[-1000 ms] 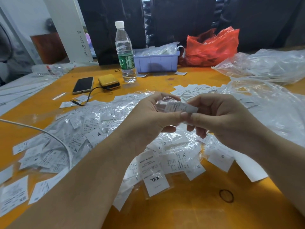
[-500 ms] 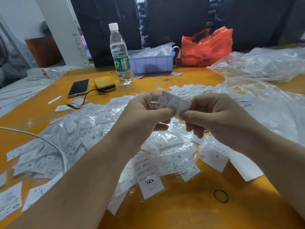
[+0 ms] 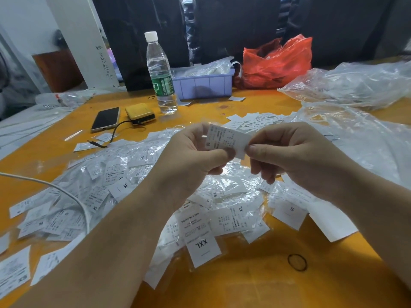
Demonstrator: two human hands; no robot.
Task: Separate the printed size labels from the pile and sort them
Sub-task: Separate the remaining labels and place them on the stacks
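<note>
Fingers of left hand (image 3: 189,156) and right hand (image 3: 295,156) pinch one printed label (image 3: 226,140); below them, glossy sleeved label pile (image 3: 115,178) on orange table (image 3: 255,281).

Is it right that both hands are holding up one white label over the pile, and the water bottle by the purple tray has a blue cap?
Not quite. The head view shows the water bottle has a white cap, not a blue one. The rest holds: the left hand and right hand pinch one white label above the pile, and the bottle stands beside the purple tray.
</note>
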